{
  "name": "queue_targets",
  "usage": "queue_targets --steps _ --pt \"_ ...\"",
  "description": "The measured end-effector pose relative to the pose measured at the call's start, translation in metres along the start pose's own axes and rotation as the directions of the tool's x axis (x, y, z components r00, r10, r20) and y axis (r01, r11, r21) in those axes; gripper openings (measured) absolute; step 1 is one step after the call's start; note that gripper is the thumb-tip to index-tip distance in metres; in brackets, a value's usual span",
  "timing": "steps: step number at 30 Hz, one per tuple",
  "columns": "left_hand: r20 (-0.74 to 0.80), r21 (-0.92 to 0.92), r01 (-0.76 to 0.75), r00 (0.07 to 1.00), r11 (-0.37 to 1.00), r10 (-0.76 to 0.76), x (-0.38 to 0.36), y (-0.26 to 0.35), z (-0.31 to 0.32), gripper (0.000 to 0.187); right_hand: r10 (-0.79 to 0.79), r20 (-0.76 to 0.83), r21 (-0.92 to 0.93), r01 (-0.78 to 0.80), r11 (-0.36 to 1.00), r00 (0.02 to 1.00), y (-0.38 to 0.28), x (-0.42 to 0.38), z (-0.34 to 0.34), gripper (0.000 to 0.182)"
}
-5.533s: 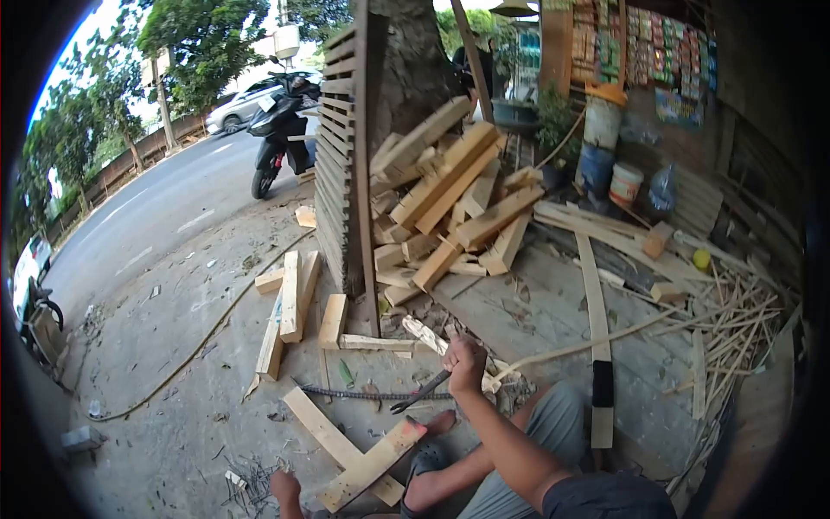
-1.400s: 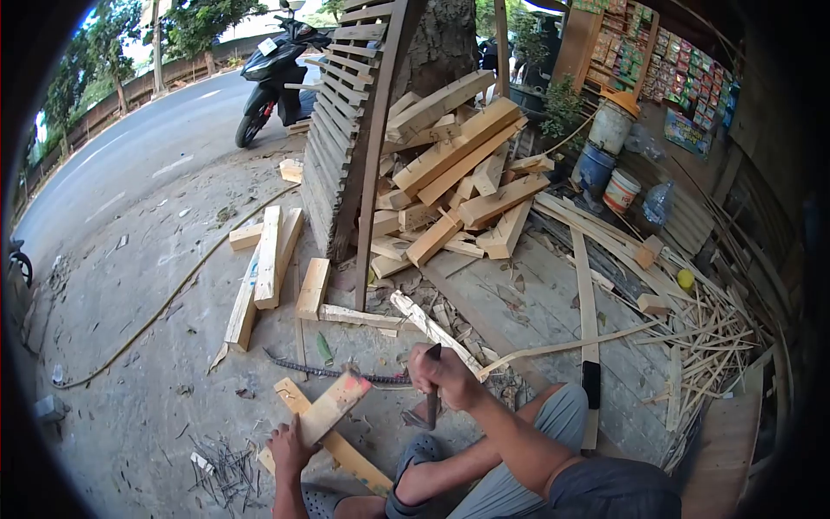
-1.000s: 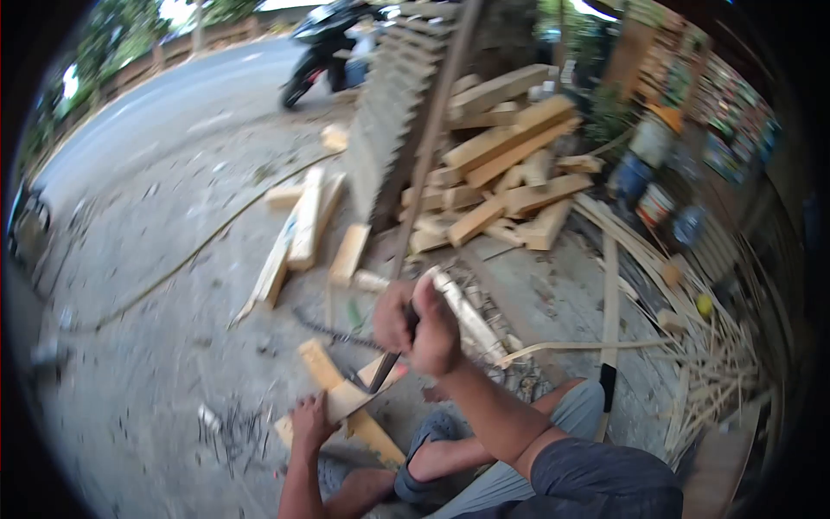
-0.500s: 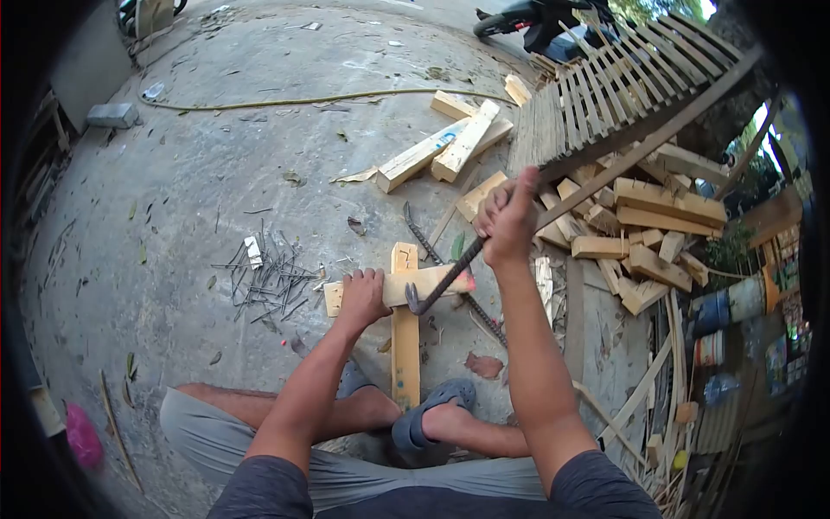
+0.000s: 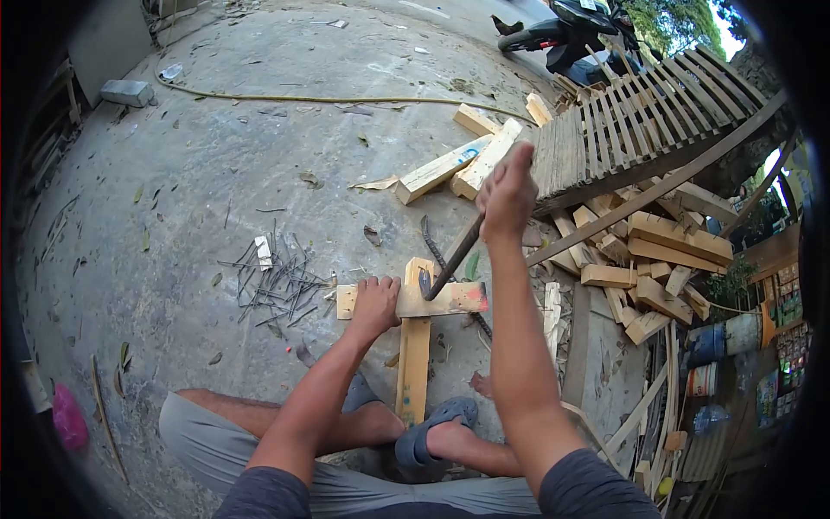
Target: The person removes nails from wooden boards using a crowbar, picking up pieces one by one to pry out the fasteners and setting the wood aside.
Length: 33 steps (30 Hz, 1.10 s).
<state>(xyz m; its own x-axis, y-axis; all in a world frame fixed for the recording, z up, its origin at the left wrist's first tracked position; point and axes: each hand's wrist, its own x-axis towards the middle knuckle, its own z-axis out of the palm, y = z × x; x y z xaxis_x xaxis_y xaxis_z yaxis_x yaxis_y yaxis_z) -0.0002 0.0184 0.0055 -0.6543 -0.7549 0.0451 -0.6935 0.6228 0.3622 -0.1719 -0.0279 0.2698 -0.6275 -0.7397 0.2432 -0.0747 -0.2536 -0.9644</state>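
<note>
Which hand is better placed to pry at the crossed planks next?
Right, I'd say: the right hand grips the bar, its hooked end at the top plank over the crossing. The left hand seems better kept pressing that plank.

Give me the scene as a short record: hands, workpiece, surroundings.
right hand: in a closed grip on the metal bar
bar end: hooked, at the top face of the short board
left hand: grips the short board near its left end
workpiece: short board crossing over the long board
left side: loose nails
right side: lumber pile, slatted panel
</note>
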Motion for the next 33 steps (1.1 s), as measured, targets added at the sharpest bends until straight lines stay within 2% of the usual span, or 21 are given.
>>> queue_targets --steps 1,2,3,5,7,8,9,12,13,16,19,21,24,27,28,30,32,33 --pt "-0.012 0.001 -0.002 1.0 1.0 0.002 -0.001 0.002 0.001 0.087 -0.042 0.037 0.042 0.04 0.998 0.998 -0.008 -0.029 -0.006 0.065" --pt "-0.026 0.004 -0.004 1.0 1.0 0.004 0.0 0.002 -0.001 0.083 -0.059 -0.011 0.127 0.06 0.99 0.998 -0.011 -0.054 -0.01 0.062" --pt "0.052 -0.018 0.012 0.999 1.0 -0.011 0.006 0.003 -0.009 0.078 -0.075 -0.061 0.214 0.086 0.973 0.995 -0.012 -0.075 -0.017 0.061" --pt "0.212 -0.059 0.048 0.977 0.997 -0.034 0.019 0.009 -0.03 0.068 -0.195 0.037 0.25 0.18 0.951 0.98 -0.016 -0.105 -0.036 0.057" --pt "0.052 -0.453 -0.057 0.994 0.89 0.091 0.051 -0.005 0.005 0.055 -0.335 0.085 0.248 0.305 0.919 0.938 0.001 -0.125 -0.049 0.053" --pt "-0.042 -0.624 -0.123 0.991 0.772 0.124 0.061 -0.008 0.018 0.05 -0.418 0.054 0.133 0.408 0.903 0.907 0.008 -0.139 -0.052 0.052" --pt "0.006 -0.569 -0.02 1.0 0.822 0.029 0.05 0.008 -0.007 0.04 -0.431 0.086 0.131 0.419 0.899 0.898 0.008 -0.153 -0.056 0.05" --pt "0.042 -0.522 -0.007 0.999 0.853 0.034 0.061 0.004 0.012 0.035 -0.483 0.124 0.11 0.471 0.875 0.867 0.003 -0.202 -0.07 0.044" --pt "0.043 -0.502 -0.075 0.993 0.862 0.112 0.067 -0.009 0.028 0.029 -0.487 0.133 0.104 0.477 0.873 0.863 0.0 -0.215 -0.076 0.042" --pt "-0.036 -0.478 -0.123 0.992 0.87 0.12 0.064 -0.007 0.025 0.023 -0.48 0.181 0.163 0.456 0.875 0.858 -0.014 -0.238 -0.088 0.036" --pt "-0.143 -0.382 -0.112 0.988 0.918 0.061 0.049 0.018 0.003 0.02 -0.48 0.211 0.135 0.461 0.877 0.851 -0.008 -0.257 -0.101 0.03" --pt "-0.219 -0.387 -0.137 0.974 0.912 0.053 0.051 0.025 -0.005 0.018 -0.507 0.241 0.127 0.491 0.862 0.827 -0.009 -0.261 -0.098 0.029" --pt "-0.236 -0.379 -0.14 0.97 0.915 0.051 0.041 0.022 -0.001 0.017 -0.505 0.321 0.102 0.501 0.859 0.801 -0.005 -0.278 -0.101 0.027" --pt "-0.277 -0.377 -0.186 0.957 0.907 0.081 0.048 0.02 0.006 0.018 -0.536 0.425 0.077 0.561 0.824 0.729 0.006 -0.293 -0.104 0.027" --pt "-0.293 -0.382 -0.204 0.952 0.901 0.091 0.047 0.021 0.009 0.019 -0.514 0.557 0.069 0.58 0.812 0.653 0.021 -0.31 -0.109 0.028" --pt "-0.301 -0.328 -0.319 0.928 0.889 0.222 0.041 0.017 0.008 0.019 -0.431 0.776 0.067 0.619 0.783 0.461 0.061 -0.357 -0.12 0.031" --pt "-0.285 -0.273 -0.4 0.902 0.875 0.324 0.035 0.01 0.009 0.022 -0.423 0.773 0.055 0.614 0.787 0.473 0.073 -0.379 -0.118 0.036" --pt "-0.338 -0.178 -0.427 0.873 0.887 0.352 0.035 0.005 0.007 0.023 -0.41 0.779 0.046 0.609 0.792 0.474 0.075 -0.384 -0.119 0.039"
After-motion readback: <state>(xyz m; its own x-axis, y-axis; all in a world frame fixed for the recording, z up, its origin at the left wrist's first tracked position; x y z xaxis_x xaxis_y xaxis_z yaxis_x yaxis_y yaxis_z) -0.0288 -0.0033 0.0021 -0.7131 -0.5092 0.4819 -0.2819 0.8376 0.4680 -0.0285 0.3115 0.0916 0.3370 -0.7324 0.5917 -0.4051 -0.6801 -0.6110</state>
